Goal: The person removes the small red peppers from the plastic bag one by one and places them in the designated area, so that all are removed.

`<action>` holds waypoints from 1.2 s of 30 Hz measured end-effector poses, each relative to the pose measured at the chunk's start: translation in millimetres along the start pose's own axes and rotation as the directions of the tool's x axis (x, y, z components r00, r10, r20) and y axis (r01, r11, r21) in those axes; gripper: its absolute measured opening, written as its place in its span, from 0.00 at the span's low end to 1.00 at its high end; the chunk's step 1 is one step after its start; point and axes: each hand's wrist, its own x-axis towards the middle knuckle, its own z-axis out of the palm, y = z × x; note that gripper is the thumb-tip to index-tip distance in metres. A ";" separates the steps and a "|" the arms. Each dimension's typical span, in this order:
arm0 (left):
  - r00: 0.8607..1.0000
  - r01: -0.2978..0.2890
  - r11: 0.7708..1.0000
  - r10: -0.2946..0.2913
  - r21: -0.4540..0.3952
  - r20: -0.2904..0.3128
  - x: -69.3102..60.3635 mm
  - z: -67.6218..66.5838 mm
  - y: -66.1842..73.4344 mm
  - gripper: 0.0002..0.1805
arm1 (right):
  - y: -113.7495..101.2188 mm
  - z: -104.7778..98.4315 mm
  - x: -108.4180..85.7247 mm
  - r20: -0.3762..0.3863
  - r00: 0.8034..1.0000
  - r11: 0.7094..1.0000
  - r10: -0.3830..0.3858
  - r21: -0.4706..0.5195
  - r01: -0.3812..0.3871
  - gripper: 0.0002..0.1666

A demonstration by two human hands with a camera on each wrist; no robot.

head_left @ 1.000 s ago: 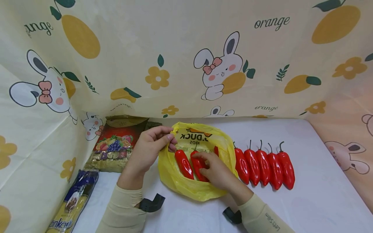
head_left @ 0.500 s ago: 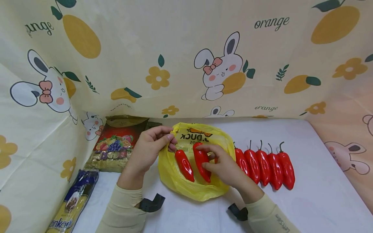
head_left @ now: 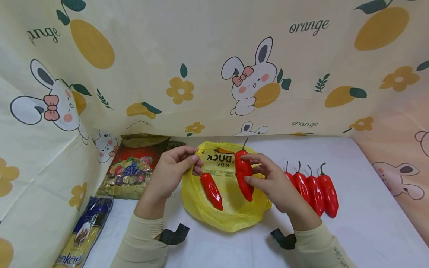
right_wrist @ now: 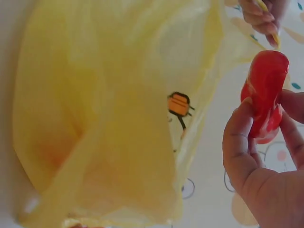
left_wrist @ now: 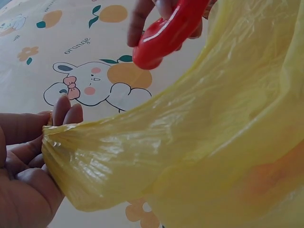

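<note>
A yellow plastic bag (head_left: 231,221) with printed lettering lies on the table, its mouth held wide. My left hand (head_left: 171,171) pinches the left part of its rim, which the left wrist view shows as a gathered fold between thumb and fingers. One glossy red pepper (head_left: 212,191) lies inside the bag. Over the bag's right half, my right hand (head_left: 273,182) grips another red pepper (head_left: 244,175) between thumb and fingers, with its stem pointing up. In the right wrist view this pepper (right_wrist: 266,85) hangs beside the bag's opening, apart from the plastic.
Several red peppers (head_left: 315,191) lie in a row right of the bag, some partly behind my right arm. At the left are a red and gold packet (head_left: 134,167) with fruit pictures and a blue and yellow packet (head_left: 83,232). A printed cloth (head_left: 207,44) stands behind.
My right hand has lifted the pepper from inside the bag and carried it up and to the right. The left hand keeps its hold on the rim.
</note>
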 end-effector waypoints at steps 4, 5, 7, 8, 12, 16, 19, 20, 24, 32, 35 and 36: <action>1.000 -0.001 1.000 0.001 0.001 -0.002 0.0 -0.1 0.1 0.11 | -4.9 -8.9 -2.2 -0.031 0.999 1.000 0.007 -0.023 -0.008 0.33; 1.000 -0.002 1.000 0.002 0.001 -0.002 0.0 -0.1 0.1 0.11 | -6.0 -11.3 -2.9 -0.037 0.999 1.000 0.009 -0.029 -0.010 0.33; 1.000 -0.005 1.000 0.005 -0.001 -0.001 0.1 0.1 0.2 0.11 | -7.6 -16.3 -4.2 -0.046 0.999 0.999 0.007 -0.035 -0.009 0.34; 1.000 -0.006 1.000 0.006 -0.001 0.000 0.1 0.2 0.2 0.11 | -8.1 -18.8 -4.6 -0.047 0.999 0.999 0.003 -0.033 -0.004 0.35; 1.000 -0.002 1.000 0.002 -0.003 -0.001 0.0 -0.1 -0.3 0.10 | -9.2 -28.9 -6.4 -0.065 0.998 0.999 -0.001 -0.035 -0.001 0.37; 1.000 -0.001 1.000 0.001 -0.003 -0.003 0.0 -0.3 -0.1 0.10 | -12.5 -41.1 -10.0 -0.094 0.996 0.999 -0.002 -0.040 -0.002 0.39; 1.000 -0.003 1.000 0.003 0.000 -0.003 0.0 -0.6 0.0 0.10 | -15.0 -52.8 -13.2 -0.122 0.993 0.999 -0.008 -0.053 0.001 0.40; 1.000 -0.004 1.000 0.004 0.002 -0.003 0.0 -0.8 0.0 0.10 | -15.7 -56.9 -14.2 -0.134 0.991 0.998 -0.009 -0.061 0.001 0.41; 1.000 -0.004 1.000 0.004 0.005 -0.004 -0.3 -1.0 -0.3 0.10 | -15.0 -72.2 -18.1 -0.180 0.983 0.997 -0.039 -0.078 0.025 0.39; 1.000 -0.001 1.000 0.001 0.004 -0.006 -0.7 -0.5 0.2 0.11 | -12.9 -98.4 -29.1 -0.247 0.969 0.994 -0.030 -0.112 0.002 0.40; 1.000 0.000 1.000 0.000 0.005 -0.006 -0.3 -0.5 0.1 0.11 | -11.5 -109.8 -33.3 -0.254 0.966 0.991 -0.058 -0.129 0.025 0.39; 1.000 -0.002 1.000 0.002 0.006 -0.006 -0.4 -0.5 0.2 0.11 | -10.5 -113.9 -34.4 -0.252 0.965 0.992 -0.074 -0.118 0.045 0.39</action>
